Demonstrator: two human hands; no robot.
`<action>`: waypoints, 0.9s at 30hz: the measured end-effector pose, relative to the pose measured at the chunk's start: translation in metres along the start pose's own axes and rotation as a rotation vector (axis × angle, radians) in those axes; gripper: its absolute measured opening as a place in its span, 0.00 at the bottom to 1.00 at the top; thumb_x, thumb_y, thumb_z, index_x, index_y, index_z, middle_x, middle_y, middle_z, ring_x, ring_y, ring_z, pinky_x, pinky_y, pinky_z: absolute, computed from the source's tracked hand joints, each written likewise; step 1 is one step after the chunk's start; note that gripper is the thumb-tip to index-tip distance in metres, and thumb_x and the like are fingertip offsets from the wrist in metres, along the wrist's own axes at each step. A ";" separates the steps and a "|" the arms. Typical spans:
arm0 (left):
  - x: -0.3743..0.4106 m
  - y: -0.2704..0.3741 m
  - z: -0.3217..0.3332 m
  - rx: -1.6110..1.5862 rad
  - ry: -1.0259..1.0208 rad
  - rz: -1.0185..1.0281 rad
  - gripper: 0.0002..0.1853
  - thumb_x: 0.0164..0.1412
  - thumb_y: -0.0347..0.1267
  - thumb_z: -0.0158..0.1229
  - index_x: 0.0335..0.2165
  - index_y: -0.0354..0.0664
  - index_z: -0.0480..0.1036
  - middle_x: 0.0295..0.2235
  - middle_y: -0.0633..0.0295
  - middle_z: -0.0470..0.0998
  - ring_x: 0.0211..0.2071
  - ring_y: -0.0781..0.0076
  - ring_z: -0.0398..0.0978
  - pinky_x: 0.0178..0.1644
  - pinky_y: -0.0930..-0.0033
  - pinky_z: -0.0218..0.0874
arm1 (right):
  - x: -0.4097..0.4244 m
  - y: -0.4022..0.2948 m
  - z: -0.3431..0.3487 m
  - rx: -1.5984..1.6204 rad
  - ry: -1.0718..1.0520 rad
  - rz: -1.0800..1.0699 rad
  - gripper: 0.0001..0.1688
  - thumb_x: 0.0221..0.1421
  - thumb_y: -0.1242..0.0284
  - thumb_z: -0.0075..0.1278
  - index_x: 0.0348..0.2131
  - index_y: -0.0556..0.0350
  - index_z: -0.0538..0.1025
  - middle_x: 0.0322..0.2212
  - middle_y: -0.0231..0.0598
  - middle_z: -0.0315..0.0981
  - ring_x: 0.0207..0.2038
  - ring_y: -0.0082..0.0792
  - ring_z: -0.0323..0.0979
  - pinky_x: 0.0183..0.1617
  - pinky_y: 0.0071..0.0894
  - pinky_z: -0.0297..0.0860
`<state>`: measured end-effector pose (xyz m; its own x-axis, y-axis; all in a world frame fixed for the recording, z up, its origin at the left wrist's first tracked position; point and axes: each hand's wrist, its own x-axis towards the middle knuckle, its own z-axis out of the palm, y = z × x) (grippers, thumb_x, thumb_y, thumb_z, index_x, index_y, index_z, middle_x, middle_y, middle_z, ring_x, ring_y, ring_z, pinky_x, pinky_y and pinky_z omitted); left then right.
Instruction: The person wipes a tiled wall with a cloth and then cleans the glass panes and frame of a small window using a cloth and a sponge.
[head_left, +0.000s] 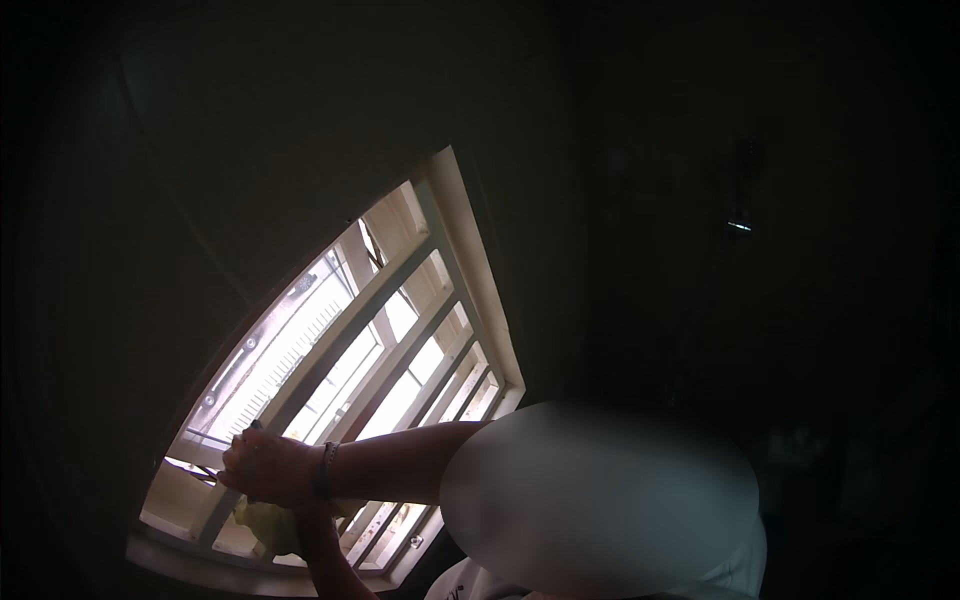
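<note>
Neither of my own hands is in view. Before me, a person in a pale shirt (480, 581) stands at a window with a pale barred grille (351, 326). One bare arm (405, 461) of that person, with a bracelet (328, 457) at the wrist, stretches left across the bars. Its hand (270, 466) is bent at the lower left of the grille; whether it grips a bar cannot be told. A second forearm (322, 551) rises below it, its hand mostly hidden. A yellow-green cloth (268, 525) bunches beside these hands, against the lower bars.
The pale window frame (484, 277) borders the grille, with bright light behind it. A dark wall (187, 150) surrounds the opening. At the right, a small shiny fixture (739, 226) catches light. Dim, unclear shapes (799, 446) show behind the person.
</note>
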<state>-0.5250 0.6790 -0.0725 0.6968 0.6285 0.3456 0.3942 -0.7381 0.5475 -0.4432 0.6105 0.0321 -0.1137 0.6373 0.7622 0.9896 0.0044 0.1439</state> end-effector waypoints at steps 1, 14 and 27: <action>-0.003 -0.004 -0.001 -0.008 -0.023 -0.060 0.20 0.54 0.32 0.42 0.44 0.32 0.57 0.43 0.45 0.62 0.46 0.57 0.60 0.50 0.67 0.49 | -0.001 0.013 -0.003 0.039 -0.099 -0.005 0.09 0.41 0.63 0.43 0.23 0.45 0.69 0.21 0.28 0.64 0.29 0.29 0.65 0.35 0.31 0.58; -0.007 -0.008 0.014 -0.028 0.184 0.062 0.20 0.56 0.35 0.41 0.43 0.30 0.58 0.41 0.44 0.64 0.45 0.54 0.61 0.50 0.65 0.49 | -0.097 0.225 -0.016 0.214 0.628 0.352 0.08 0.38 0.70 0.49 0.24 0.50 0.68 0.25 0.36 0.61 0.35 0.37 0.59 0.43 0.40 0.52; -0.027 0.000 -0.007 0.333 0.173 -0.062 0.21 0.54 0.37 0.44 0.43 0.33 0.59 0.42 0.44 0.64 0.46 0.52 0.60 0.51 0.62 0.48 | -0.105 0.225 -0.052 -0.300 0.565 0.143 0.12 0.42 0.71 0.46 0.32 0.48 0.66 0.29 0.34 0.60 0.38 0.36 0.58 0.46 0.41 0.51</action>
<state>-0.5480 0.6639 -0.0761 0.5651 0.6855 0.4590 0.6254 -0.7188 0.3037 -0.2134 0.5040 0.0174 -0.0927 0.1122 0.9894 0.9400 -0.3179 0.1241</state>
